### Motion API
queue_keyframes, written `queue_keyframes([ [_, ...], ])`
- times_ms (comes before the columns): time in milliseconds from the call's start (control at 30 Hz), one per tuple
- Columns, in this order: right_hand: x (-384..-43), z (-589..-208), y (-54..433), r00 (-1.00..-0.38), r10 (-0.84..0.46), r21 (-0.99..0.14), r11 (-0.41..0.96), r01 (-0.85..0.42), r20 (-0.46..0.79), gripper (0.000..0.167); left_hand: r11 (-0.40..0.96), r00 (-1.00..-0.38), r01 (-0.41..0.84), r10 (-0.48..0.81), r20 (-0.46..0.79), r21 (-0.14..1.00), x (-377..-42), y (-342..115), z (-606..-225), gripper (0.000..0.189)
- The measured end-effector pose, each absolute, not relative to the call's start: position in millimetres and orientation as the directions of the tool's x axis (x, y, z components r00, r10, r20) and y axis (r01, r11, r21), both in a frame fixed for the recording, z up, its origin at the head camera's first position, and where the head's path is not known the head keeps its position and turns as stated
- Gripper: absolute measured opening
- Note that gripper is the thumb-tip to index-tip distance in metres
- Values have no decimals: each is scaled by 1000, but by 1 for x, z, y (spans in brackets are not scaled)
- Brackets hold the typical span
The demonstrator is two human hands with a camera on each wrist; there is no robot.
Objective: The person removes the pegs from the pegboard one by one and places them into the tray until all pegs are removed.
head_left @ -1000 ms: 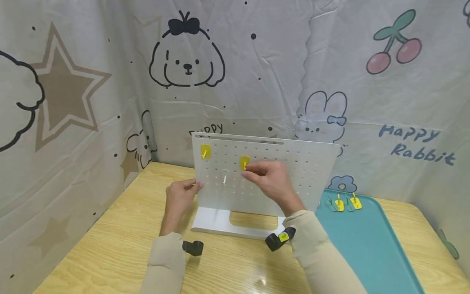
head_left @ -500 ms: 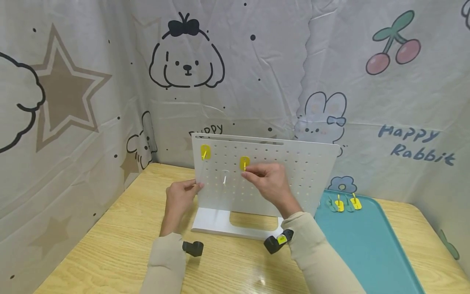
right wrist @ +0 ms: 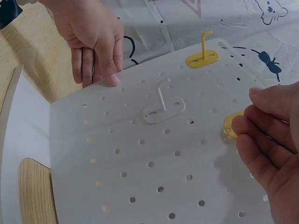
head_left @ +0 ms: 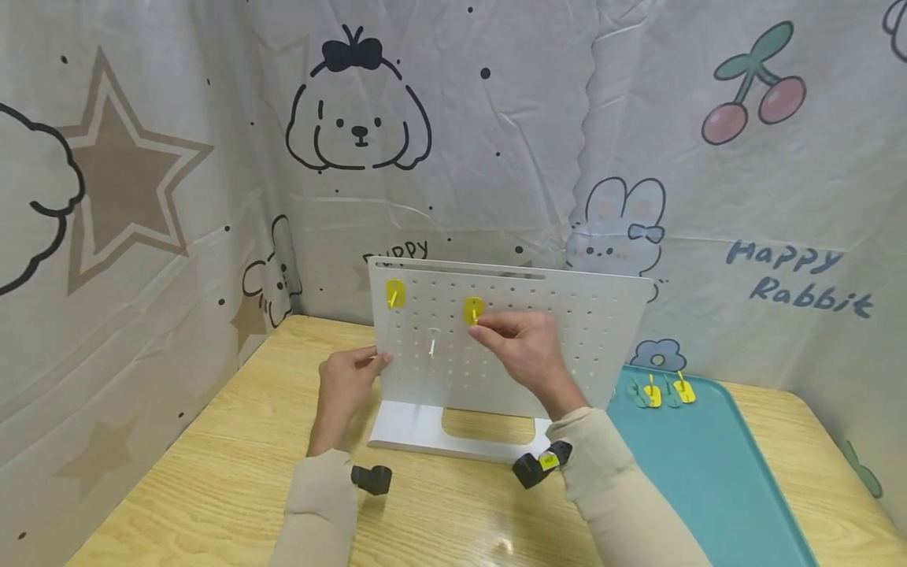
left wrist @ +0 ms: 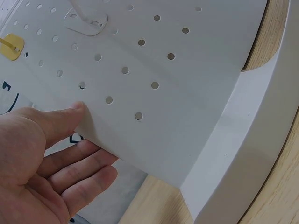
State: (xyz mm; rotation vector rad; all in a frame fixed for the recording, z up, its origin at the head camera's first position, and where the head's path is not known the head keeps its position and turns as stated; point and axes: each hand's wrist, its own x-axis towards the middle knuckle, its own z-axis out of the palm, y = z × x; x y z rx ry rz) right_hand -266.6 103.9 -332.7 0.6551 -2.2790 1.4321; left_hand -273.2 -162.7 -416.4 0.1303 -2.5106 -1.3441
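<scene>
A white pegboard (head_left: 581, 346) stands upright on its base on the table. My left hand (head_left: 347, 386) grips its left edge, thumb on the front face and fingers behind, as the left wrist view shows. My right hand (head_left: 524, 350) pinches the prong of a yellow hook (head_left: 472, 309) whose plate lies close against the holes in the upper middle. In the right wrist view the fingers cover most of this yellow plate (right wrist: 230, 125). Another yellow hook (head_left: 395, 294) sits in the top left corner, and a white hook (head_left: 433, 343) sits lower, between the two.
Right of the board lies a teal tray (head_left: 708, 472), with green hooks (head_left: 671, 391) and yellow hooks (head_left: 683, 390) in a row at its far end. A wooden table (head_left: 234, 472) bears everything. Printed cloth (head_left: 453, 157) hangs close behind and at the sides.
My right hand has raised the pinched yellow hook slightly against the board. My left hand keeps its grip on the edge.
</scene>
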Motion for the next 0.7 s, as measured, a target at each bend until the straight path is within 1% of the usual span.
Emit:
queue_keyframes([
  [200, -262, -329, 116, -838, -201, -749, 379, -544, 507, 9, 556, -957, 60, -205, 206, 829, -273, -164, -417, 32],
  [267, -260, -328, 122, -834, -219, -740, 385, -551, 507, 9, 554, -958, 63, -201, 207, 830, -274, -165, -416, 32],
  [433, -255, -329, 140, -840, -245, -721, 431, -542, 485, 8, 550, -958, 64, -200, 206, 833, -275, -165, -417, 32],
  [600, -249, -333, 158, -870, -226, -727, 480, -492, 439, 12, 547, -957, 66, -203, 209, 835, -274, -165, -417, 31],
  [700, -245, -336, 168, -876, -214, -726, 494, -478, 431, 13, 551, -958, 66, -198, 207, 832, -274, -166, -417, 32],
])
